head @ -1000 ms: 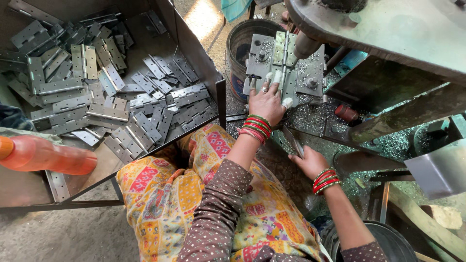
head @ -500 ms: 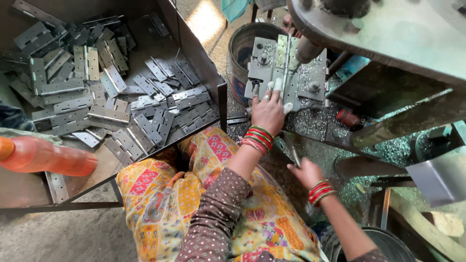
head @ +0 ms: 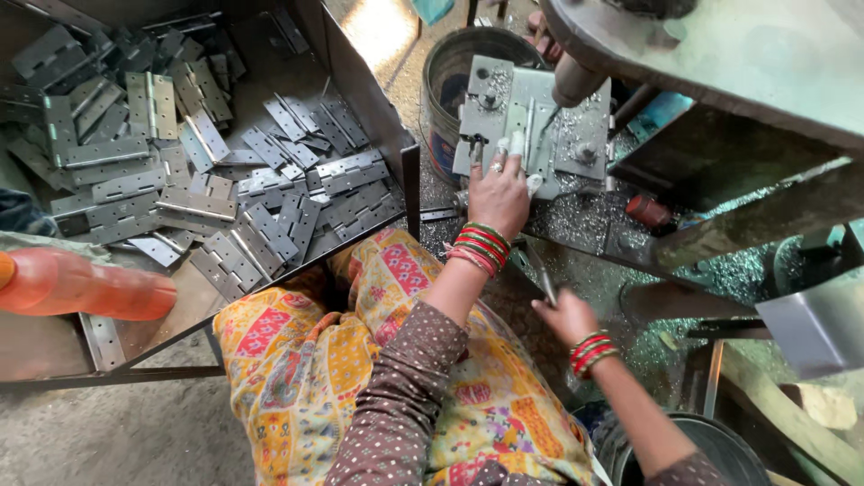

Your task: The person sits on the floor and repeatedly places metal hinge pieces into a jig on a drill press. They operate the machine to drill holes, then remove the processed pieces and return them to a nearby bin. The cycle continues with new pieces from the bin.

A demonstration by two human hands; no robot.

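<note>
The hinge [head: 520, 135] lies on the grey jig plate [head: 576, 135] right under the drill bit, and our left hand [head: 498, 193] presses it flat with fingers spread, just near of it. Our right hand [head: 565, 315], nearer and lower right, is clamped around a thin metal lever [head: 543, 279]. To the far left, a tray [head: 360, 81] holds a heap of loose hinges [head: 207, 180]; a metal bucket [head: 441, 81] stands beside the jig.

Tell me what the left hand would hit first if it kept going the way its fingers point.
The left hand already rests on the metal hinge clamped on the grey jig. Straight on, it would likely meet the drill tip, though depth is unclear.
</note>
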